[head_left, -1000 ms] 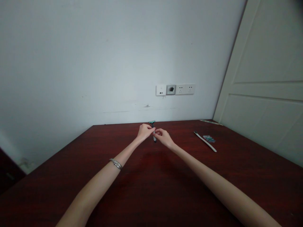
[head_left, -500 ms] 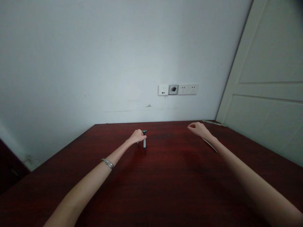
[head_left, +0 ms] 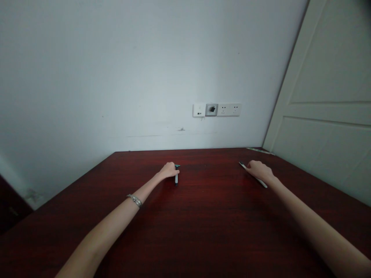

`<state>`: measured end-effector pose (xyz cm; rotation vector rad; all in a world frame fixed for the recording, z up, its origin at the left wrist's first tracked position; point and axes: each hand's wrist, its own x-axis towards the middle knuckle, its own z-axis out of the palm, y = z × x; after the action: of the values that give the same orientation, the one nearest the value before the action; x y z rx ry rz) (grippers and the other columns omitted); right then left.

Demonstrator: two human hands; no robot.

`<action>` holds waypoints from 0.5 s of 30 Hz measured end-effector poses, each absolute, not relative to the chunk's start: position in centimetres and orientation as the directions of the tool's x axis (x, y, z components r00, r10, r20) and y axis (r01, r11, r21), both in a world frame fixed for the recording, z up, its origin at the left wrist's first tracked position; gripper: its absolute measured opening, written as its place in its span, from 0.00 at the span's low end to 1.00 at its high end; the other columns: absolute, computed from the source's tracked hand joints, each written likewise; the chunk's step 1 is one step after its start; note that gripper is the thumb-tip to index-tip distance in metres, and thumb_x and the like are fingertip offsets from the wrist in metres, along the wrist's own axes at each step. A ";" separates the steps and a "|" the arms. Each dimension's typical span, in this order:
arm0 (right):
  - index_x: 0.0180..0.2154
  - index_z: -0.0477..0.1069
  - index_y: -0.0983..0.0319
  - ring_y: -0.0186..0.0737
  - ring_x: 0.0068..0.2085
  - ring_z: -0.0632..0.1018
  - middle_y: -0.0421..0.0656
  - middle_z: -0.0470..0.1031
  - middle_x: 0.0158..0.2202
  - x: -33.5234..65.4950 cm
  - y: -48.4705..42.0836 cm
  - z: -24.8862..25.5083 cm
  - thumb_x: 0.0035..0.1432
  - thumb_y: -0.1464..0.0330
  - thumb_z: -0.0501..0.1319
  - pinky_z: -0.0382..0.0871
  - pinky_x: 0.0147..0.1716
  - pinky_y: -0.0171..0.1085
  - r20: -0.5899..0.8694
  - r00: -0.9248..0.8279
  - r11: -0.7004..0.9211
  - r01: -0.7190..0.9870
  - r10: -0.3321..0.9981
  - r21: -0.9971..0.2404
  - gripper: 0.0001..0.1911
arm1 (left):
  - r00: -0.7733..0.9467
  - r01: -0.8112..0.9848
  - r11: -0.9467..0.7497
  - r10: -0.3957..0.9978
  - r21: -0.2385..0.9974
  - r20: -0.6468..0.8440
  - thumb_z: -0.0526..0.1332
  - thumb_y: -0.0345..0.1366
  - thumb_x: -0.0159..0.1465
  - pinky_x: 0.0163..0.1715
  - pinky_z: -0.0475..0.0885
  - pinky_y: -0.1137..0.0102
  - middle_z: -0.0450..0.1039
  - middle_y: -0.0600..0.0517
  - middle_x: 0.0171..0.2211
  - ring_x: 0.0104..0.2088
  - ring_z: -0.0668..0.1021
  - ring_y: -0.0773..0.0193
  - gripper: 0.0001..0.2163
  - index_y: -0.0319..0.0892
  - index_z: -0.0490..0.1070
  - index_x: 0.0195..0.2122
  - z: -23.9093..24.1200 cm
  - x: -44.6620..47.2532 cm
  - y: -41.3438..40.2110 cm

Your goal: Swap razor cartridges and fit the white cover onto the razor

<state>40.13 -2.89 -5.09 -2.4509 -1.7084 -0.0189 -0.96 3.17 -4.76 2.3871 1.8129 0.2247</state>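
Razor [head_left: 176, 178] under left hand [head_left: 168, 170] (mid-table [head_left: 203, 224]).

Soft, even daylight fills the room and leaves the wall [head_left: 116, 69] pale bluish. The dark desk [head_left: 203, 224] shows a dull sheen and faint shadows under the arms. Wide-angle distortion bends the door [head_left: 333, 96] edge; distant small items look soft.

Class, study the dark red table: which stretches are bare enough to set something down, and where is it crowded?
Bare: the table between the two forearms, the strip from the razor to the right hand, and the left corner beyond the left hand. Crowded: the right hand covers the white stick.
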 end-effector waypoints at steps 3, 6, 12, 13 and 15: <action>0.38 0.73 0.63 0.55 0.42 0.76 0.55 0.73 0.41 40.4 -2.9 -5.4 0.54 0.61 0.53 0.68 0.35 0.45 0.107 0.371 -0.361 0.927 0.922 -0.105 0.16 | 0.232 0.952 -0.233 0.972 0.198 0.030 0.57 0.41 0.53 0.23 0.64 0.76 0.74 0.47 0.24 0.26 0.75 0.64 0.13 0.36 0.75 0.25 -5.1 -0.9 3.4; 0.37 0.74 0.64 0.55 0.42 0.75 0.56 0.73 0.42 40.7 -3.0 -5.6 0.55 0.58 0.52 0.68 0.35 0.46 0.093 0.388 -0.376 0.919 0.917 -0.120 0.19 | 0.205 0.958 -0.205 0.979 0.200 0.022 0.57 0.43 0.53 0.24 0.64 0.76 0.74 0.47 0.26 0.28 0.76 0.63 0.14 0.37 0.75 0.28 -5.2 -0.9 3.4; 0.39 0.74 0.64 0.56 0.42 0.75 0.55 0.73 0.40 41.3 -3.0 -6.1 0.55 0.56 0.52 0.68 0.35 0.45 0.086 0.357 -0.341 0.927 0.930 -0.154 0.21 | 0.204 0.957 -0.200 0.979 0.211 0.004 0.59 0.43 0.52 0.24 0.65 0.75 0.75 0.47 0.28 0.29 0.76 0.63 0.12 0.38 0.75 0.28 -4.7 -0.7 2.8; 0.39 0.73 0.63 0.56 0.42 0.75 0.55 0.73 0.40 41.3 -2.9 -6.2 0.54 0.57 0.52 0.68 0.35 0.46 0.087 0.350 -0.335 0.930 0.933 -0.153 0.20 | 0.200 0.957 -0.195 0.980 0.217 -0.001 0.59 0.42 0.52 0.25 0.65 0.75 0.75 0.47 0.28 0.30 0.76 0.63 0.12 0.38 0.75 0.29 -4.6 -0.6 2.7; 0.40 0.73 0.63 0.55 0.42 0.75 0.54 0.73 0.41 41.4 -2.9 -6.4 0.54 0.59 0.53 0.68 0.35 0.45 0.091 0.346 -0.331 0.932 0.934 -0.148 0.19 | 0.193 0.956 -0.187 0.981 0.227 -0.005 0.60 0.41 0.52 0.26 0.65 0.75 0.75 0.47 0.29 0.31 0.76 0.62 0.11 0.38 0.75 0.29 -4.4 -0.5 2.4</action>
<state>41.36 -2.89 -6.37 -2.4298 -1.7038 0.0159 -0.47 2.35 -4.43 2.2805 1.8774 0.2107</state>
